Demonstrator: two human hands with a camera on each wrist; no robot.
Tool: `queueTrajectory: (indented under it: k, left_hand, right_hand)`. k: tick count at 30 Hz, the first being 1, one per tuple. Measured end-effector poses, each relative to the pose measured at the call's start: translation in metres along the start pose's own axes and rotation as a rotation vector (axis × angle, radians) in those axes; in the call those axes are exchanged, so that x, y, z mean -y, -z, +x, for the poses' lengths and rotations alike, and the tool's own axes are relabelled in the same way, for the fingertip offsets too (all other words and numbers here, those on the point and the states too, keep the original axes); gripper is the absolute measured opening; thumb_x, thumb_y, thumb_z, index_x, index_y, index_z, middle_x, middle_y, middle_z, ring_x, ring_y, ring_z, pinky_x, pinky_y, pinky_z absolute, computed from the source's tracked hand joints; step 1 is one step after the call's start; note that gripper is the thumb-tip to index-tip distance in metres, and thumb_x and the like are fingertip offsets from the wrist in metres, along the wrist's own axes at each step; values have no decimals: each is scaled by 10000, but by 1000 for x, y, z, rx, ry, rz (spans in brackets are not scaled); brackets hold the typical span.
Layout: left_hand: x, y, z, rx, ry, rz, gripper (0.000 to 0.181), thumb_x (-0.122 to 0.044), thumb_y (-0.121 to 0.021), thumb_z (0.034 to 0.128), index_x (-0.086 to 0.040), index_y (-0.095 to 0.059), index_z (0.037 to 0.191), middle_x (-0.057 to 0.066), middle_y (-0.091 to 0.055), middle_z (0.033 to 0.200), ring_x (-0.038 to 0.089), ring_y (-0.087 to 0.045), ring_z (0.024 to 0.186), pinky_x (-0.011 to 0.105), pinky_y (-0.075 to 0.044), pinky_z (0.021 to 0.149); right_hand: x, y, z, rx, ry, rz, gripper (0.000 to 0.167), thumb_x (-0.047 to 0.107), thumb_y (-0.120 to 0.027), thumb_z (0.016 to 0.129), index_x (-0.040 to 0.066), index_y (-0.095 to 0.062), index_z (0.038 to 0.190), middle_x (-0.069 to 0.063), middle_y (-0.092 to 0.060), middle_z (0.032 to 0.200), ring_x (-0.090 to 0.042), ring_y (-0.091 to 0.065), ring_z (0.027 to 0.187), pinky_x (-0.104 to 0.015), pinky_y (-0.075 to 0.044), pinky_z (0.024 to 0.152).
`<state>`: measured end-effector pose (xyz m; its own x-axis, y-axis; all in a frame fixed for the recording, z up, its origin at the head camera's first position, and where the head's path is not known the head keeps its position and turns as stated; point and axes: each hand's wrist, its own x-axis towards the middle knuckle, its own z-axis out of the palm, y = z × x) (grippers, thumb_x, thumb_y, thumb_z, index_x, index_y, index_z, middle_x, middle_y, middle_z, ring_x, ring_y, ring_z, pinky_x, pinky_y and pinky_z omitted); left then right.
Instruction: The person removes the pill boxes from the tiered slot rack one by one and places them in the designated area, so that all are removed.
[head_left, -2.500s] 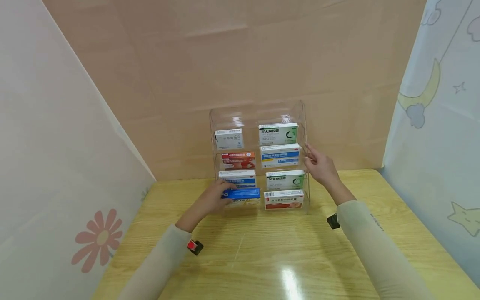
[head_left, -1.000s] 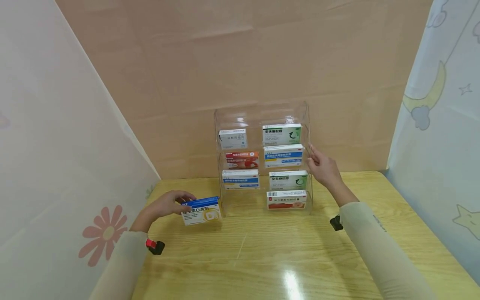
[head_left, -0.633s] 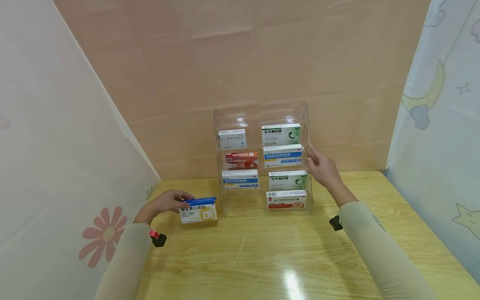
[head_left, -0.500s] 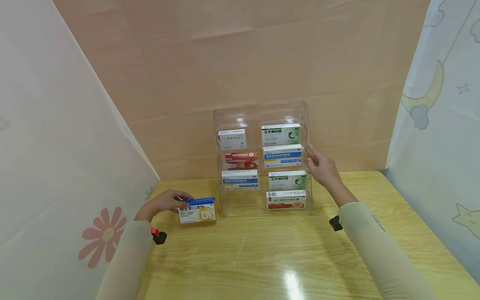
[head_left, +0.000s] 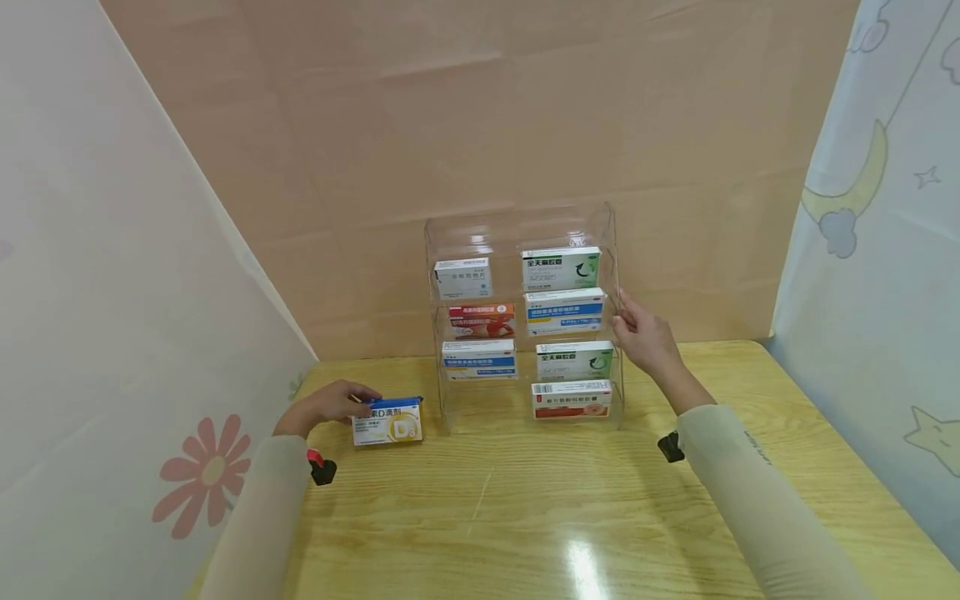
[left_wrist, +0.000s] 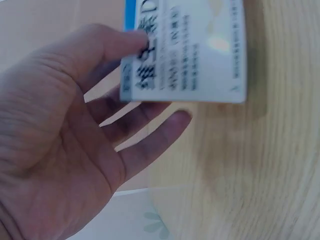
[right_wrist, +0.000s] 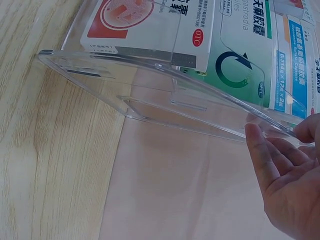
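Observation:
My left hand pinches the left end of a medicine box, white with a blue top and a yellow circle. The left wrist view shows the thumb on its printed front and the other fingers behind or below. The box is upright, low over the table left of a clear display rack; whether its bottom edge touches the wood I cannot tell. My right hand grips the rack's right side edge, thumb and fingers on either side of the clear panel in the right wrist view.
In the rack's left column stand a white box, a red box and a blue-and-white box. Several boxes fill the right column, a red-and-white one lowest. The wooden table meets cloth walls on three sides.
The left hand has taken the blue-topped medicine box from the rack's bottom left tier and carried it left, then shifted it slightly further left. My right hand keeps its place on the rack.

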<state>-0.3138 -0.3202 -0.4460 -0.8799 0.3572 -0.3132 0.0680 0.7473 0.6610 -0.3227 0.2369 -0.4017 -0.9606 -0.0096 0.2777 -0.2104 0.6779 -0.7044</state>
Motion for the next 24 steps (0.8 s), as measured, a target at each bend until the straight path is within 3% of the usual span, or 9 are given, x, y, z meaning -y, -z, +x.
queueTrajectory:
  k: [6, 10, 16, 24]
  left_hand:
    - [7, -7, 9, -75, -40, 131, 448, -138, -664, 954, 19, -594, 1367, 261, -579, 1344, 378, -578, 1181, 526, -513, 961]
    - [12, -12, 15, -130, -39, 162, 453, -141, -666, 959, 8, -584, 1379, 252, -573, 1374, 422, -545, 1244, 581, -444, 1040]
    - [14, -16, 14, -198, -59, 136, 468, -111, -618, 988, 41, -524, 1420, 278, -493, 1460, 528, -450, 1324, 629, -430, 1043]
    - [0, -22, 9, -318, -89, 155, 436, -147, -604, 1007, -1, -551, 1414, 272, -494, 1452, 484, -476, 1312, 631, -441, 1024]
  right_hand:
    - [-1, 1, 0, -8, 11, -4, 588, 236, -449, 1064, 147, -249, 1610, -254, -487, 1447, -453, -529, 1291, -575, -510, 973]
    - [-3, 0, 0, -13, 20, -1, 587, 234, -451, 1063, 147, -254, 1609, -258, -486, 1446, -458, -522, 1296, -576, -520, 957]
    - [-6, -2, 1, -15, 21, 7, 586, 240, -455, 1062, 158, -259, 1609, -251, -499, 1439, -450, -516, 1304, -556, -539, 924]
    - [-5, -3, 1, -26, 29, 4, 586, 239, -468, 1056, 146, -279, 1603, -249, -509, 1429, -448, -523, 1295, -529, -543, 904]
